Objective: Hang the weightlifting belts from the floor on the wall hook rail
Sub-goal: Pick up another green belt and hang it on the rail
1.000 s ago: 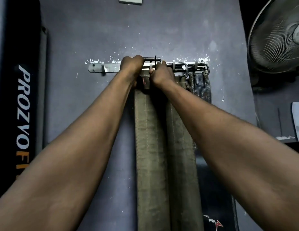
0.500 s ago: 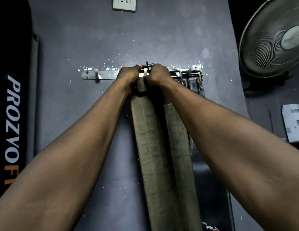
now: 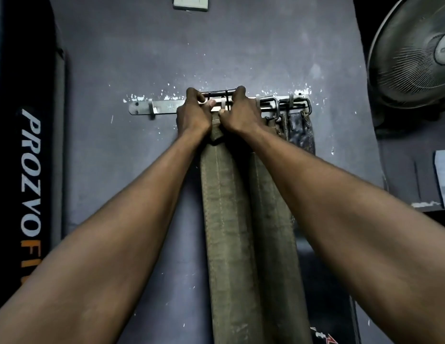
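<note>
A metal hook rail (image 3: 164,107) is screwed to the grey wall. My left hand (image 3: 193,114) and my right hand (image 3: 241,112) both grip the dark metal buckle (image 3: 219,93) of an olive weightlifting belt (image 3: 226,219), holding it against the rail at a middle hook. The belt hangs straight down between my forearms. A second olive belt (image 3: 271,207) hangs just right of it, partly behind my right arm. A dark worn belt (image 3: 301,135) hangs from the rail's right end by its buckle.
One bare hook (image 3: 151,111) shows on the rail's left part. A wall socket (image 3: 190,3) sits above. A fan (image 3: 412,50) stands at the right, and a black padded post with white lettering (image 3: 30,170) stands at the left.
The buckle has risen slightly above the rail, with both hands still on it. The view has shifted a little, and the belt hangs straighter now.
</note>
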